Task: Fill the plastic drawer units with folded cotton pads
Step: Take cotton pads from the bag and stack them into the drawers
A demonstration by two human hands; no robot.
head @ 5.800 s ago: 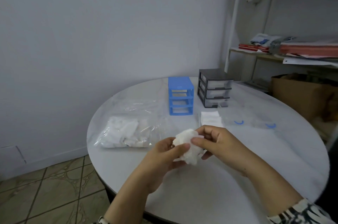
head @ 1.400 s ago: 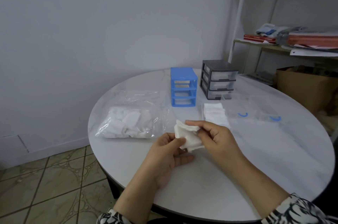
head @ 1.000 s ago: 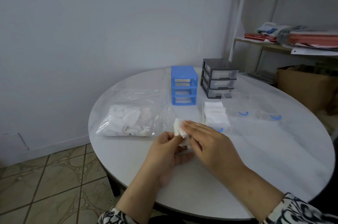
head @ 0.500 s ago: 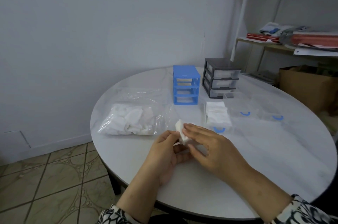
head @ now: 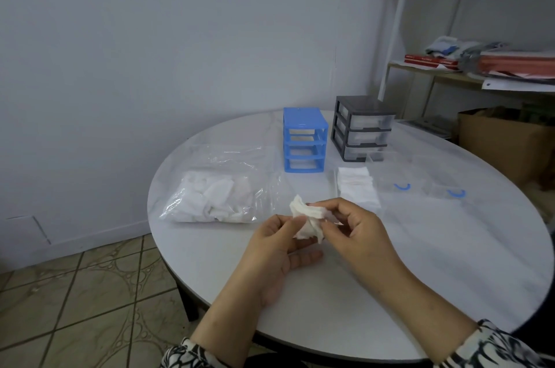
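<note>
Both hands hold one white cotton pad (head: 306,219) above the round white table (head: 450,262). My left hand (head: 279,250) pinches its left side and my right hand (head: 357,232) pinches its right side; the pad looks crumpled. Behind my right hand, folded white pads (head: 356,187) lie stacked in a clear drawer. A blue drawer frame (head: 304,143) with no drawers in it stands at the back. Next to it is a dark grey unit (head: 362,128) with three clear drawers in place. A clear bag of loose pads (head: 219,197) lies to the left.
Two clear drawers with blue handles (head: 402,186) (head: 456,193) lie on the table's right side. A shelf with papers (head: 486,67) and a cardboard box (head: 504,142) stand beyond the table at the right. Tiled floor (head: 75,301) lies below the table's left edge.
The pad, pressed flat between my hands half a second ago, is now pulled up and looser between both hands. My right fingers have lifted off it and pinch its right edge.
</note>
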